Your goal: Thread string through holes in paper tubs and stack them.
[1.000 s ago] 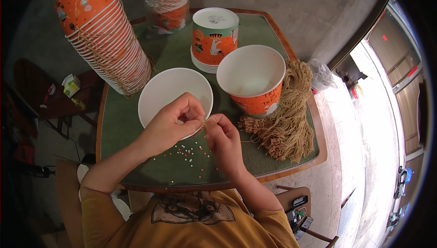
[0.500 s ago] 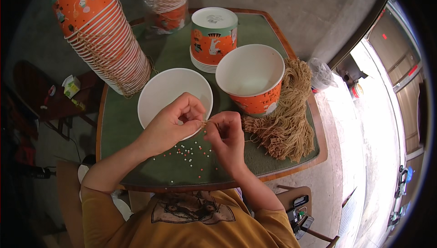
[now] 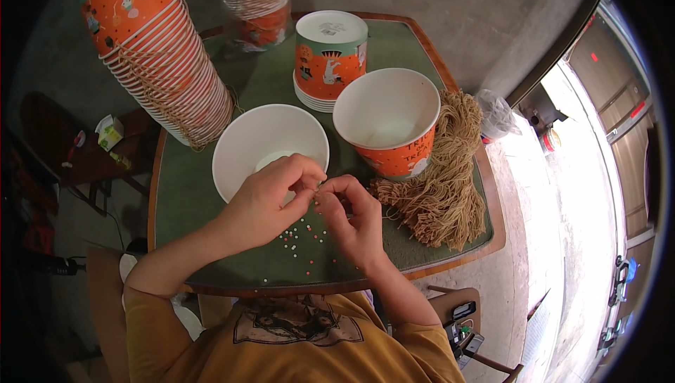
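In front of me stands a white-lined paper bucket [image 3: 239, 144], its open mouth tilted toward me. At its near right rim my left hand [image 3: 271, 196] and my right hand [image 3: 351, 214] meet with fingertips pinched together. A small tan bit between them looks like a strand of twine; the fingers hide most of it. A second orange paper bucket [image 3: 394, 154] stands open to the right, next to a thick bundle of tan twine [image 3: 450, 193]. Tiny white and pink round bits [image 3: 294, 237] lie scattered on the green tabletop [image 3: 218, 263] below my hands.
A tall leaning stack of orange buckets [image 3: 169, 73], hung with twine loops, rises at the left. Upside-down buckets [image 3: 330, 59] sit behind, and a plastic-wrapped stack [image 3: 256, 10] stands at the back. A chair [image 3: 457, 305] holding small items is at the lower right.
Both hands have shifted slightly downward, closer together, with the fingertips still pinched. More of the near bucket's inside shows. The other buckets and the twine bundle stay put.
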A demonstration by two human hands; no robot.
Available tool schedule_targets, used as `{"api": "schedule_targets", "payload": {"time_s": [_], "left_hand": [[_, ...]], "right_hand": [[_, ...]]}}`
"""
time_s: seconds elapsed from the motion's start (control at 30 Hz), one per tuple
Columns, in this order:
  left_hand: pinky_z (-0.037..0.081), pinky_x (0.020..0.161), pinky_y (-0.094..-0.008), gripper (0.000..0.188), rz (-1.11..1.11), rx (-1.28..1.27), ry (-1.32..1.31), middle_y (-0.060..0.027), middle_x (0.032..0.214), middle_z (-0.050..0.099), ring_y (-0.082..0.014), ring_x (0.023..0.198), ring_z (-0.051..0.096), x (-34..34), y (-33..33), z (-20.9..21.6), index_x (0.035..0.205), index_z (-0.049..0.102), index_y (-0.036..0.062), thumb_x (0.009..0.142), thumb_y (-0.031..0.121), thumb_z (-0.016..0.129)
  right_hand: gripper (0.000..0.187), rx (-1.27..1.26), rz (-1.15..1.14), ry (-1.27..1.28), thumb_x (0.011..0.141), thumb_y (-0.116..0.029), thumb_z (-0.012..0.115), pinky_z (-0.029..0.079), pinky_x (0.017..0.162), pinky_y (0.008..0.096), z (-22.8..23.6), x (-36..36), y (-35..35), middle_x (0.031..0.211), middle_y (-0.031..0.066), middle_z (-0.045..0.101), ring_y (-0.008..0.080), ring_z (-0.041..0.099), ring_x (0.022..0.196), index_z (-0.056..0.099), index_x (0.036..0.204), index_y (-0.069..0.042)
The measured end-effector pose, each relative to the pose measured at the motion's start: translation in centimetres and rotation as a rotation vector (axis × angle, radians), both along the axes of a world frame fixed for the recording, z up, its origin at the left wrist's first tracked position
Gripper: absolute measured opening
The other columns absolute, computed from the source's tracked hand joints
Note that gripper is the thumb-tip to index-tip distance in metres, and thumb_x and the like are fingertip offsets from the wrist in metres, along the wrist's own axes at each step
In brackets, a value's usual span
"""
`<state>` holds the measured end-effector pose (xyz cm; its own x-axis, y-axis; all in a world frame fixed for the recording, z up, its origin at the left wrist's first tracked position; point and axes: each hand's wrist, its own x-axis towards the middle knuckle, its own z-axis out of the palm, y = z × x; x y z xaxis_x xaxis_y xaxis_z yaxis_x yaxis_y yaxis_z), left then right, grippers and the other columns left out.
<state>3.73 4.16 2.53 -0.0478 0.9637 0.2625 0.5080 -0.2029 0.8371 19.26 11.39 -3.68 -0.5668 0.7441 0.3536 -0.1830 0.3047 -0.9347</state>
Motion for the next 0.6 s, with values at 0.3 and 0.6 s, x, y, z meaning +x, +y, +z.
{"api": "schedule_targets", "payload": {"time_s": [0.3, 0.6], "left_hand": [[0.050, 0.071, -0.0306, 0.020, 0.015, 0.020, 0.038, -0.0034, 0.083, 0.056, -0.0143, 0.078, 0.058, 0.0, 0.1, 0.0, 0.102, 0.052, 0.0052, 0.086, -0.003, 0.059], [0.049, 0.070, -0.0284, 0.021, -0.033, -0.038, -0.015, -0.0016, 0.083, 0.053, -0.0115, 0.075, 0.055, -0.4, 0.3, 0.0, 0.102, 0.050, 0.0047, 0.086, -0.005, 0.058]], "right_hand": [[0.006, -0.233, 0.064, -0.067, 0.094, -0.008, 0.058, 0.047, 0.055, 0.0197, 0.9, 0.3, -0.1, 0.081, 0.0017, 0.065, 0.0046, 0.059, 0.069, 0.057, 0.096, -0.002], [0.012, 0.287, -0.081, -0.119, 0.086, -0.001, 0.064, 0.051, 0.052, 0.0259, 0.8, 0.2, 0.4, 0.085, 0.0049, 0.062, 0.0129, 0.063, 0.067, 0.056, 0.094, -0.005]]}}
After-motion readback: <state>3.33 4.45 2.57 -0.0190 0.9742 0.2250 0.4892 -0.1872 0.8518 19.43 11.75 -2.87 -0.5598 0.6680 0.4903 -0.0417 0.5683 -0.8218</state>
